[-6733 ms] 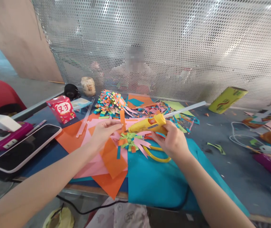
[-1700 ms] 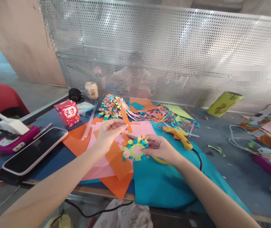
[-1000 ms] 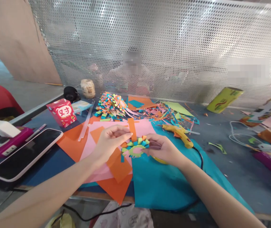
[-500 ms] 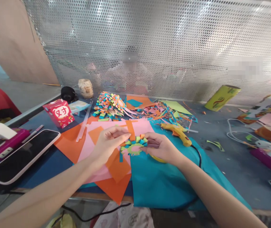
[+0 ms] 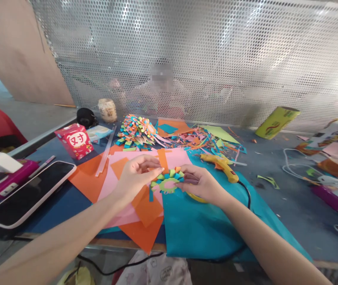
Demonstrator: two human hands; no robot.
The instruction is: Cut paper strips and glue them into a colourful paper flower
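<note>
A small layered paper flower, with a green and pink centre and a fringe of blue, green and orange petals, is held above the sheets. My right hand grips its right edge between thumb and fingers. At the flower's upper left edge, my left hand is closed in a pinch, thumb against the petals; the exact piece between those fingertips is hard to see. Just behind the fingertips lies an orange paper strip. Pink paper and orange paper lie below, beside a large teal sheet.
A yellow glue gun with a black cord lies right of my hands. Behind are a fringed paper flower cluster and paper scraps. A phone and red box stand left; a yellow-green tube leans right.
Both hands stay almost in place around the paper flower. The left fingers have shifted very slightly; the view has moved a touch. Nothing was let go.
</note>
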